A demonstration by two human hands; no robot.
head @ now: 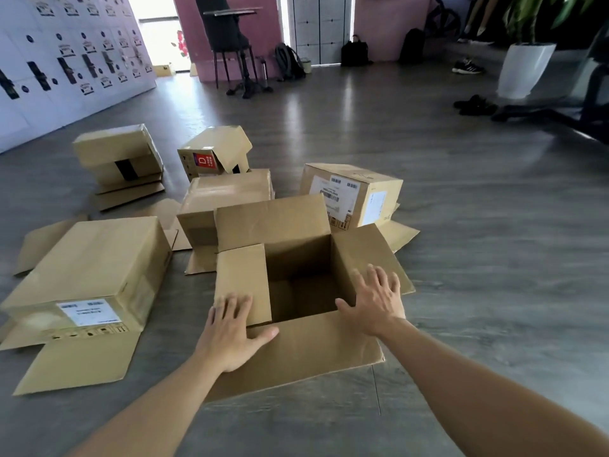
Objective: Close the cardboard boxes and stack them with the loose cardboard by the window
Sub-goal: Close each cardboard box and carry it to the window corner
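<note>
An open, empty cardboard box (298, 235) stands on the grey floor right in front of me, all its top flaps spread out. My left hand (230, 331) lies flat on the left flap, thumb over the near flap. My right hand (374, 301) rests with straight fingers on the right flap at the opening's edge. Around it sit several other boxes: a large labelled one (95, 268) at the left, one (227, 196) just behind, a labelled one (354, 192) at the back right, and two further back (118, 156) (214, 151).
A white wall with printed panels (66, 54) runs along the left. At the back stand a black chair with a small table (230, 37), bags (354, 51), a white planter (524, 67) and shoes (474, 105). Bare floor stretches to the right.
</note>
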